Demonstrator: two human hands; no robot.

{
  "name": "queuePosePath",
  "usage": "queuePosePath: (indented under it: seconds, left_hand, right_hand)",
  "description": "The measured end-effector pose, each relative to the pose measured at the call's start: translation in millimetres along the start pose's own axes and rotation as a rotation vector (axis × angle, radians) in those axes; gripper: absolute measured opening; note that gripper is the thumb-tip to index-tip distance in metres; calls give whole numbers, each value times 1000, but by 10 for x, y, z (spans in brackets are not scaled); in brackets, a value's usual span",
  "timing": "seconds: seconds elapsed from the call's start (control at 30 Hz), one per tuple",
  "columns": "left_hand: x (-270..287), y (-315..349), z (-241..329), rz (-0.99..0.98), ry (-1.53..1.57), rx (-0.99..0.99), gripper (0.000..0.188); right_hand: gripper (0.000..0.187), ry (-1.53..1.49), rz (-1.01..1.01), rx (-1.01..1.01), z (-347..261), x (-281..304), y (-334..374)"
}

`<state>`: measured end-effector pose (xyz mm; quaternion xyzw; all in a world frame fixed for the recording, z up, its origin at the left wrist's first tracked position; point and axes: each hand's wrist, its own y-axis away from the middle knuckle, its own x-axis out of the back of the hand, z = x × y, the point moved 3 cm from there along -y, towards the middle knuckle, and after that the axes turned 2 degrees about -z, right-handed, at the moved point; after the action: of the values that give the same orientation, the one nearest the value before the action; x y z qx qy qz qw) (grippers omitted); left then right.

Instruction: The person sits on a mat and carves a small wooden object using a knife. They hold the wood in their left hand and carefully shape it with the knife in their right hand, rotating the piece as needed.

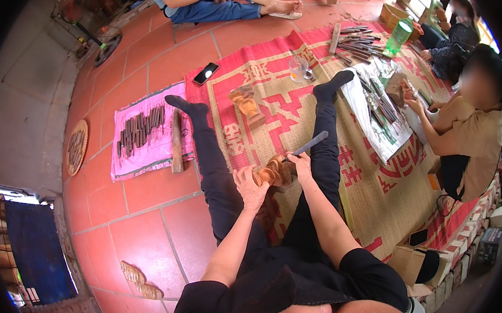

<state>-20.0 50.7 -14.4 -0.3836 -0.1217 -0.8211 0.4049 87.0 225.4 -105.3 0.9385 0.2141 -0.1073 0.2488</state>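
Note:
I sit with my legs stretched out, and a brown wood carving (274,171) with rounded, curling shapes is between them. My left hand (251,187) is closed around the carving's left side. On its right side is my right hand (301,166), gripping a long, slim dark carving tool (310,144) whose rounded far end points up and right. The tool's other end reaches the carving, but its tip is too small to make out. Beyond my hands, a second wood carving (246,105) on a squared base stands on the patterned mat (300,116).
Left of my leg, a pink cloth (123,169) bears several chisels (142,128) and a wooden mallet (177,142). A phone (206,73), a glass (297,69) and a green bottle (398,37) are farther off. A co-worker (468,131) sits at right by more tools (382,104).

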Motion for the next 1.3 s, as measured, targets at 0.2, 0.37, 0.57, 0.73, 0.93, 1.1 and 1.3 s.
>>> queuePosePath:
  seconds: [0.2,0.37,0.57,0.73,0.93,1.1,1.3]
  left_hand:
    - [29,14,54,-6,19,-1,62]
    - [-9,46,78,15,-11,-60,62]
    - [17,30,127,-2,-53,-68,62]
    - [32,66,100,-11,-21,-38,62]
    - [-24,71,167,-30,-24,-70,63]
    - [12,58,163,-19,-46,-79,62]
    - [23,54,200,-11,-68,-98,60]
  right_hand:
    - [19,53,-128,89,41,-38,-31]
    - [15,-77,-25,13,68,7,-67]
    - [13,-12,-88,48,-44,-48,17]
    - [17,-136,-13,-35,-72,-58,36]
    - [16,6,-99,-3,6,12,1]
    - [17,-147,-14,-56,-89,-27,26]
    - [20,55,-170,1,11,-76,-15]
